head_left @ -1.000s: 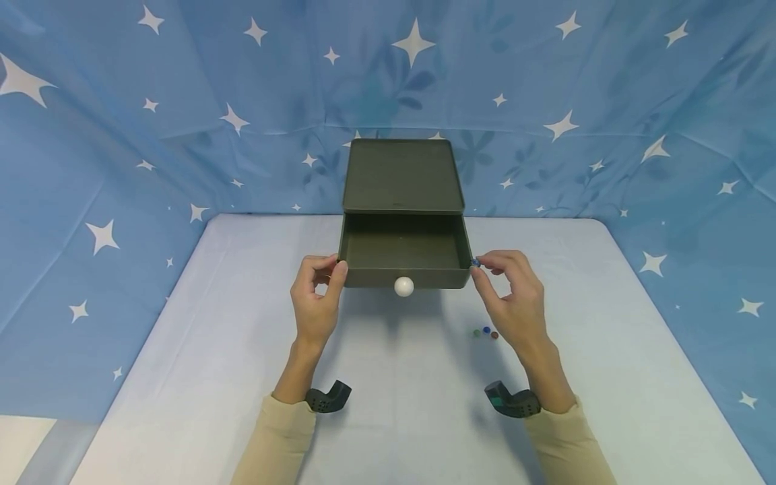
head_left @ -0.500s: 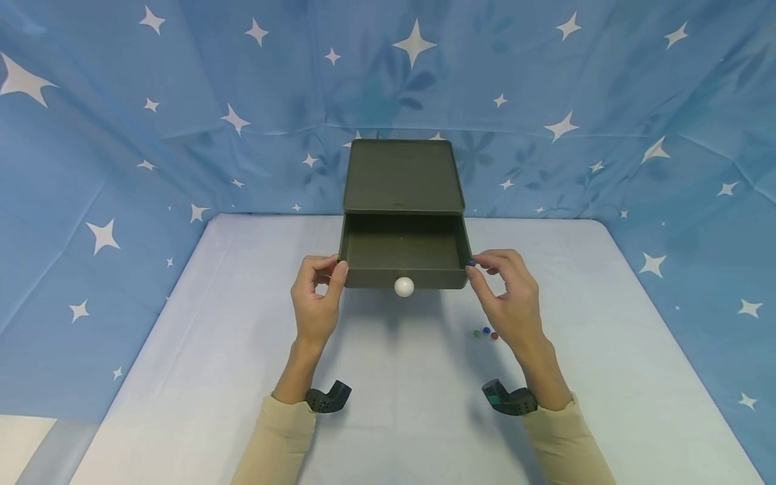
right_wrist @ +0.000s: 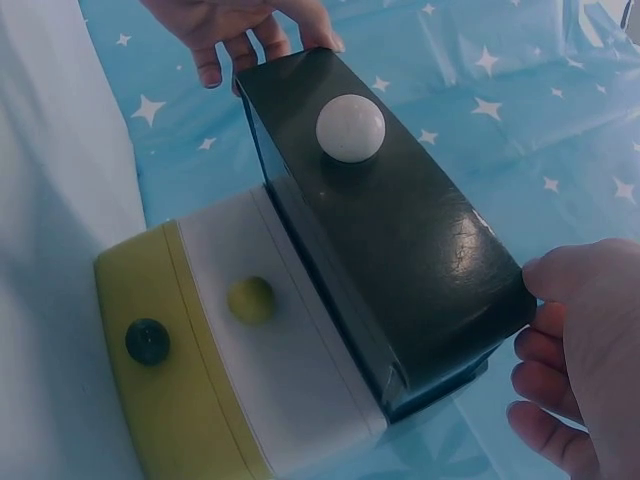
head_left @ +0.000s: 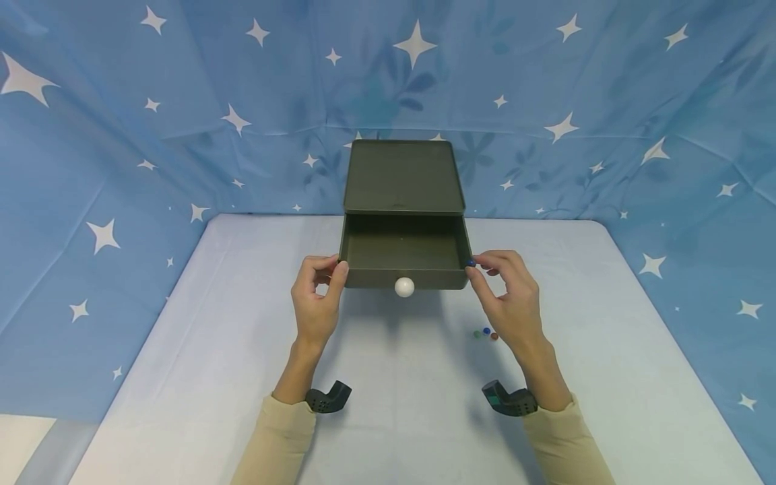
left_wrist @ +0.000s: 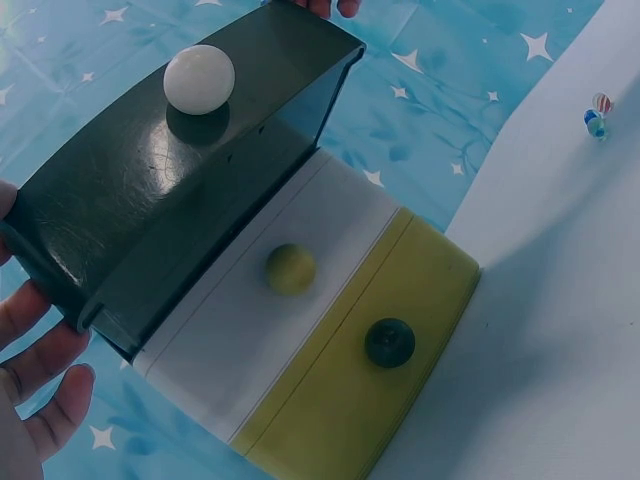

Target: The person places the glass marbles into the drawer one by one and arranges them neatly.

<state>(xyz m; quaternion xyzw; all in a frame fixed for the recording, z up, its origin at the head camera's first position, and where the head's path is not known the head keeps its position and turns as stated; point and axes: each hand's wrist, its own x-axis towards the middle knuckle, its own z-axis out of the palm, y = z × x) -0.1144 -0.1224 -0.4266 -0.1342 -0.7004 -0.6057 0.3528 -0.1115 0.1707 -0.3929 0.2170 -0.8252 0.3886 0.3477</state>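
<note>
A dark green drawer (head_left: 403,278) with a white round knob (head_left: 404,287) is pulled out of its cabinet (head_left: 403,176). My left hand (head_left: 316,289) pinches the drawer's front left corner, thumb against the front. My right hand (head_left: 509,286) is at the front right corner, its thumb touching the drawer in the right wrist view. A small blue marble (head_left: 471,263) shows between the right thumb and index fingertip in the head view; the right wrist view hides it. Nothing is visible on the drawer's floor.
Several small marbles, among them a green one (head_left: 477,334), a blue one (head_left: 487,331) and a reddish one (head_left: 494,336), lie on the white table (head_left: 394,404). Below the drawer are a white drawer (left_wrist: 225,330) and a yellow drawer (left_wrist: 340,410). Blue star-patterned cloth (head_left: 242,81) hangs behind.
My right hand has shifted slightly left, bringing the blue marble from beside the drawer onto its right corner. The left hand, the drawer and the loose marbles stay where they were.
</note>
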